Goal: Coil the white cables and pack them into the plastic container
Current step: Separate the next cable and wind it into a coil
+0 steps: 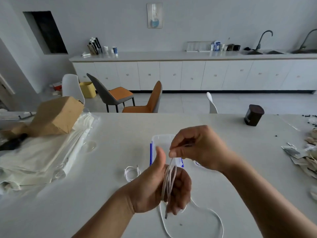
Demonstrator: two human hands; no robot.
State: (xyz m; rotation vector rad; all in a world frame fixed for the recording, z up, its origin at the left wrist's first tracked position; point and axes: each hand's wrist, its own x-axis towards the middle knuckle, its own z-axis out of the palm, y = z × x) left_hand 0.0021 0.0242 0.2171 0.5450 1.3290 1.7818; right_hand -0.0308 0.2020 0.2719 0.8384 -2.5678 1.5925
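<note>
The white bench (120, 134) fills the lower view. On its left end lie pale folded sheets (42, 155), with a brown box (54, 115) resting on them. The left hand (154, 188) is raised over the near middle, thumb up and fingers curled, with several turns of a white cable (169, 179) looped around it. The right hand (197, 146), just above, pinches one strand of that cable between thumb and fingertips. The rest of the cable trails in loose curves on the bench below the hands, and one plug end hangs under the left fingers. The clear container (162, 139) sits just behind both hands, partly hidden. A dark jar (253, 115) stands far right. A small white coil (131, 173) lies just left of the container.
</note>
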